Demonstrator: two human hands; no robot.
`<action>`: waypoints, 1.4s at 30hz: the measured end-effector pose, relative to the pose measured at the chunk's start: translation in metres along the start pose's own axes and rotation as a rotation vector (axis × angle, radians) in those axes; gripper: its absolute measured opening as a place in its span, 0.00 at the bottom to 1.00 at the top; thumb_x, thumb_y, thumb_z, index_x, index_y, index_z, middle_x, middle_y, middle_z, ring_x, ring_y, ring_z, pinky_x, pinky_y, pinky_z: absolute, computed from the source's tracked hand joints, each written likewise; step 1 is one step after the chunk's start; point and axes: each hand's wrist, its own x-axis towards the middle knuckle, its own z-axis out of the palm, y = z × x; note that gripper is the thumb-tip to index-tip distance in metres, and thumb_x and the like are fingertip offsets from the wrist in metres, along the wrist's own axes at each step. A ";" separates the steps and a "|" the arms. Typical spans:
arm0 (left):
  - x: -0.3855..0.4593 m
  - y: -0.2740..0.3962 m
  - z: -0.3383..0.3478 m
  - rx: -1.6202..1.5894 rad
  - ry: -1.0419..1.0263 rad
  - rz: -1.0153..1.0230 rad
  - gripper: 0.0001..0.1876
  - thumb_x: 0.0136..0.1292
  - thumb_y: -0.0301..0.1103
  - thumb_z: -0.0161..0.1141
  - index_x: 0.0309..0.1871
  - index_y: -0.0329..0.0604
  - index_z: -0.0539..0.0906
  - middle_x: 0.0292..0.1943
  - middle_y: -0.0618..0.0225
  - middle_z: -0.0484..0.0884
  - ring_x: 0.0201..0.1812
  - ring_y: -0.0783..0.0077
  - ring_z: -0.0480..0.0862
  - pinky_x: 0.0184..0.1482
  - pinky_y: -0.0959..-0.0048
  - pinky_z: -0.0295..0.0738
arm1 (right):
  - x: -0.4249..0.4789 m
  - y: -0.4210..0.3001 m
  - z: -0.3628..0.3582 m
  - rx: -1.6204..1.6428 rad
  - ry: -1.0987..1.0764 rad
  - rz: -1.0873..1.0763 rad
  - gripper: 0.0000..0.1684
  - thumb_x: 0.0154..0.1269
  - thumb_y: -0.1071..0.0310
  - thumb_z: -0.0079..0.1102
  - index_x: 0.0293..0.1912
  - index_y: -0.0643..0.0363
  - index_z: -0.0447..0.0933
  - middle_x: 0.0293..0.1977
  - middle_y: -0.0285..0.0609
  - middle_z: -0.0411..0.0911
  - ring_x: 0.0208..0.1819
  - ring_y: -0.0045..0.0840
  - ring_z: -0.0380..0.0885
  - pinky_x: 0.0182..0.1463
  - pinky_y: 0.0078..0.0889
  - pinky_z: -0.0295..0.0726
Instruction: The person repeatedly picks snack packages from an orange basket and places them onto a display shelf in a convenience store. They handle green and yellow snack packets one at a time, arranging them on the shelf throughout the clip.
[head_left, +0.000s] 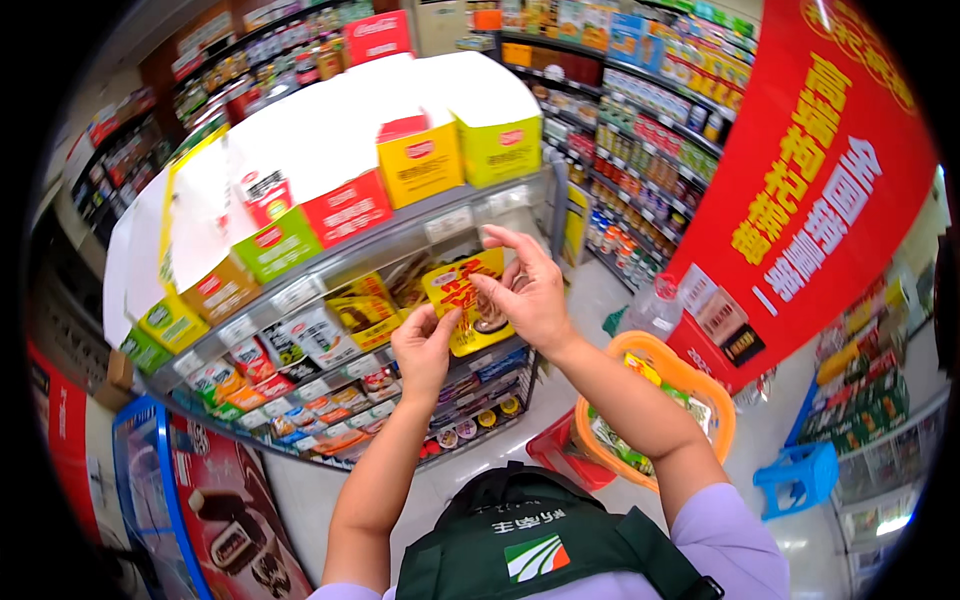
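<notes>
A yellow snack packet (466, 298) with red lettering and a food picture is upright at the front of a snack shelf's upper tier. At its lower left edge is my left hand (422, 351), pinching it between thumb and fingers. My right hand (531, 294) is over the packet's upper right part, with the thumb in front of it and the index finger spread apart. Whether the right fingertips touch the packet cannot be told. Beside it on the left stand another yellow packet (365, 309) and a white packet (330, 334). Brown packets are partly hidden behind.
Colourful display boxes (420, 159) top the shelf unit. To my right, an orange plastic basket (724, 416) holding packets stands by a red container (559, 454). Farther right are a blue stool (799, 476) and a large red banner (817, 165). A freezer (154, 487) stands at lower left.
</notes>
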 end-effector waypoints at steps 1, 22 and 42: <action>-0.007 -0.003 0.016 -0.085 -0.028 -0.071 0.06 0.60 0.26 0.64 0.37 0.32 0.81 0.33 0.72 0.83 0.30 0.86 0.77 0.34 0.83 0.72 | -0.024 0.008 -0.009 0.217 0.081 0.284 0.23 0.56 0.75 0.65 0.53 0.65 0.72 0.41 0.37 0.76 0.24 0.05 0.70 0.26 0.09 0.69; -0.132 -0.205 0.228 0.415 -0.912 -0.323 0.33 0.55 0.18 0.59 0.66 0.41 0.62 0.50 0.56 0.79 0.50 0.66 0.80 0.49 0.72 0.76 | -0.295 0.247 -0.215 -0.459 0.592 0.976 0.16 0.54 0.69 0.65 0.42 0.63 0.76 0.27 0.40 0.82 0.27 0.28 0.81 0.32 0.30 0.77; -0.056 -0.117 0.148 -0.034 -0.403 -0.402 0.20 0.63 0.21 0.55 0.59 0.39 0.68 0.47 0.64 0.79 0.47 0.79 0.78 0.50 0.79 0.72 | -0.162 0.157 -0.105 0.060 0.415 0.544 0.13 0.55 0.77 0.65 0.40 0.62 0.74 0.21 0.28 0.67 0.21 0.07 0.63 0.23 0.11 0.63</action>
